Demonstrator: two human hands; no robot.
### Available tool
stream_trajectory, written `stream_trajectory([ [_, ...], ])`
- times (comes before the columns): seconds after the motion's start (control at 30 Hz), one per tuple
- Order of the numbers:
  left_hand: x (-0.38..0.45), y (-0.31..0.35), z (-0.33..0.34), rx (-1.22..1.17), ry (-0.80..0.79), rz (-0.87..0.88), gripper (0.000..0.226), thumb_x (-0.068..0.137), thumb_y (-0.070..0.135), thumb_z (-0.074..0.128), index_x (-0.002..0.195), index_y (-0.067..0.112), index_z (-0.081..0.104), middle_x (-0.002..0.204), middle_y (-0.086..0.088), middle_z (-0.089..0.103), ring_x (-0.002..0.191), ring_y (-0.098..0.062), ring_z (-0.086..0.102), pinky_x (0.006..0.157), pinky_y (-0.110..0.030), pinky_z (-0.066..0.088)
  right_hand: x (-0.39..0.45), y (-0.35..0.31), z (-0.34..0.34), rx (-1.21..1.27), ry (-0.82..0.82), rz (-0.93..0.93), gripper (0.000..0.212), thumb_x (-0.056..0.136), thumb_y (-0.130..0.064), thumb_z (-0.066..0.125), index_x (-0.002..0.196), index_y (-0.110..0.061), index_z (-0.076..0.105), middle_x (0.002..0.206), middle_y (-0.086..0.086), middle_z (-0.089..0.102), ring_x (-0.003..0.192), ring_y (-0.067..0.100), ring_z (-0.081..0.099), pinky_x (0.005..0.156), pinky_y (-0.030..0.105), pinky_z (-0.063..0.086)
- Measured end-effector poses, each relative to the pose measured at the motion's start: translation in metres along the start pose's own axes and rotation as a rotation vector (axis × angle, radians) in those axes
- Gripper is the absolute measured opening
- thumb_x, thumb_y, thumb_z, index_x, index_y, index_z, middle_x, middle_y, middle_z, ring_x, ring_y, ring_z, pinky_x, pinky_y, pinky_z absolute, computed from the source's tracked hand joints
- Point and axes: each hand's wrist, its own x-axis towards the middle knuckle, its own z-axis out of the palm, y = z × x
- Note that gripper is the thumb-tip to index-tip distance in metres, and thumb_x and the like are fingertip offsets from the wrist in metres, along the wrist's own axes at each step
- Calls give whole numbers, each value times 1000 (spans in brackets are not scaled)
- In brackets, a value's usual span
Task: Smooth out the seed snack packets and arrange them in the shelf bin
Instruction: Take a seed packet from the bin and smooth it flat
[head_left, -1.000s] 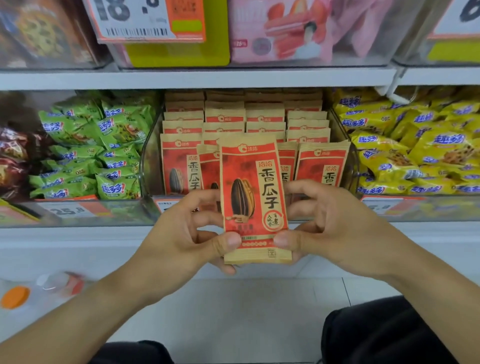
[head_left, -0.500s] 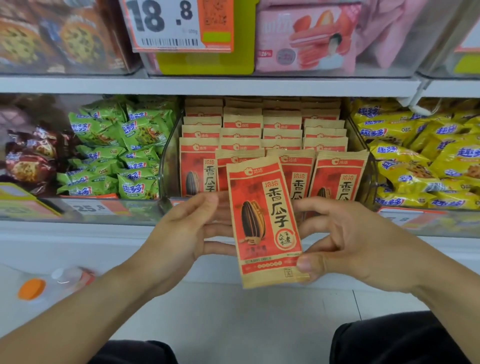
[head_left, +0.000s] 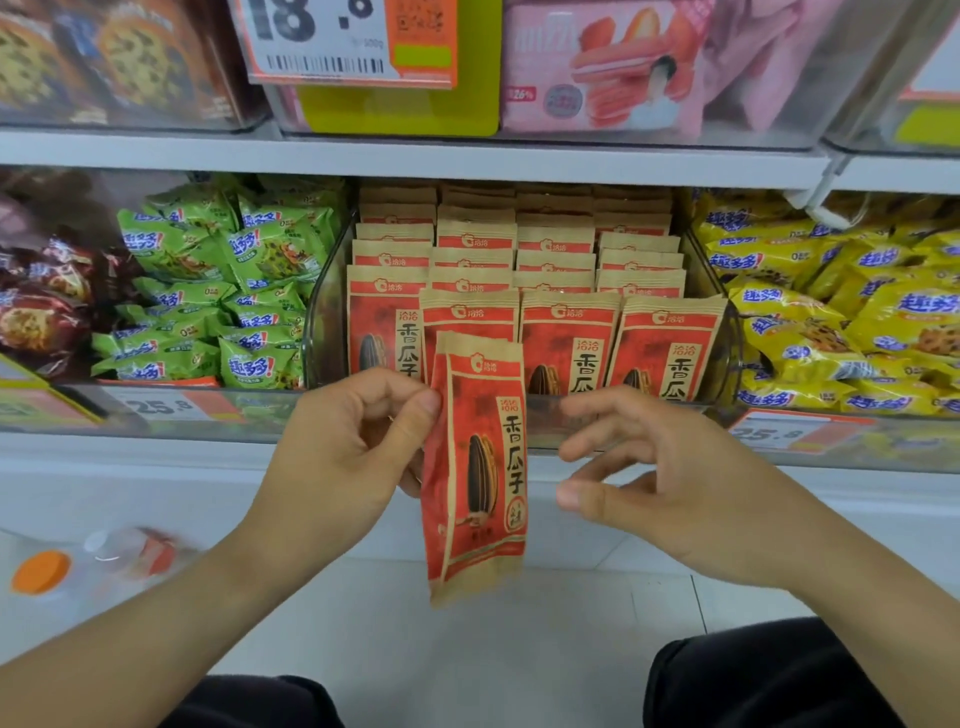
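Note:
A red and tan sunflower seed packet (head_left: 480, 467) hangs upright in front of the shelf, pinched at its left edge by my left hand (head_left: 348, 441). The packet is turned partly edge-on. My right hand (head_left: 660, 467) hovers just right of it, fingers spread and loosely bent, touching nothing. Behind them a clear shelf bin (head_left: 727, 332) holds several rows of the same seed packets (head_left: 566, 338) standing upright, facing forward.
Green snack bags (head_left: 218, 291) fill the bin to the left, yellow snack bags (head_left: 852, 322) the bin to the right. A shelf above carries pink and brown boxes. Price tags line the shelf edge. A bottle with an orange cap (head_left: 41, 571) lies at lower left.
My right hand let go of the packet and drew back to the right. My left hand now holds it alone by the left edge, and the packet has turned partly sideways.

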Motion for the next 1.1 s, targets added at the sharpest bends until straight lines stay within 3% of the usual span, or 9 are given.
stream_trajectory([
  [0.13, -9, 3, 8, 125, -13, 32, 23, 85, 32, 57, 78, 13, 67, 59, -6, 68, 48, -20, 62, 50, -27, 54, -2, -4, 6, 191, -3, -85, 41, 71, -54, 68, 101, -26, 70, 89, -5, 74, 82, 12, 72, 73, 31, 60],
  [0.27, -19, 2, 17, 203, -63, 48, 24, 92, 44, 59, 76, 26, 65, 57, 0, 65, 49, -17, 63, 52, -35, 52, -4, -9, 24, 421, 81, -71, 44, 75, -53, 60, 88, -13, 70, 74, 3, 72, 64, 18, 69, 53, 28, 55],
  [0.33, -23, 3, 19, 218, -97, 68, 13, 87, 38, 58, 79, 29, 64, 56, 4, 64, 49, -17, 62, 51, -35, 51, -4, -10, 30, 390, 124, -83, 43, 73, -55, 63, 84, -14, 69, 71, 3, 70, 59, 16, 66, 49, 25, 52],
  [0.43, -25, 4, 21, 207, -142, 80, 16, 89, 33, 61, 76, 25, 64, 56, 5, 64, 49, -15, 63, 50, -28, 51, -2, -10, 31, 252, 171, -112, 36, 72, -55, 67, 79, -19, 69, 68, -2, 69, 60, 16, 67, 50, 29, 55],
  [0.5, -24, 4, 21, 183, -156, 52, 22, 93, 23, 65, 71, 20, 65, 57, 2, 65, 50, -13, 65, 50, -19, 50, -1, -9, 31, 236, 141, -79, 28, 79, -47, 68, 80, -20, 69, 69, -2, 70, 60, 14, 69, 52, 30, 57],
  [0.6, -22, 5, 21, 178, -176, 20, 21, 90, 16, 64, 69, 16, 64, 56, -2, 65, 48, -13, 65, 49, -17, 48, 1, -9, 33, 273, 95, -58, 15, 92, -25, 64, 83, -14, 69, 69, 1, 71, 62, 14, 71, 54, 29, 58],
  [0.8, -16, 6, 19, 88, -187, 16, 21, 87, 34, 60, 71, 21, 62, 58, -3, 63, 48, -17, 64, 49, -21, 50, 5, -12, 30, 447, 108, -21, 15, 94, -14, 63, 86, -3, 69, 69, 8, 72, 61, 20, 71, 56, 29, 59],
  [0.93, -13, 5, 10, 55, -395, -69, 29, 86, 45, 68, 73, 22, 57, 58, -3, 62, 47, -20, 63, 48, -30, 51, 5, -17, 24, 543, 146, 13, 16, 92, -10, 65, 82, 2, 69, 64, 10, 68, 57, 20, 68, 52, 31, 59],
  [1.1, -14, 10, 5, 380, -581, -26, 31, 80, 52, 70, 74, 24, 60, 59, 14, 64, 48, -7, 59, 50, -28, 48, 7, -20, 11, 714, 213, 57, 17, 90, -8, 65, 76, 1, 67, 66, 15, 66, 54, 21, 64, 48, 30, 55],
])
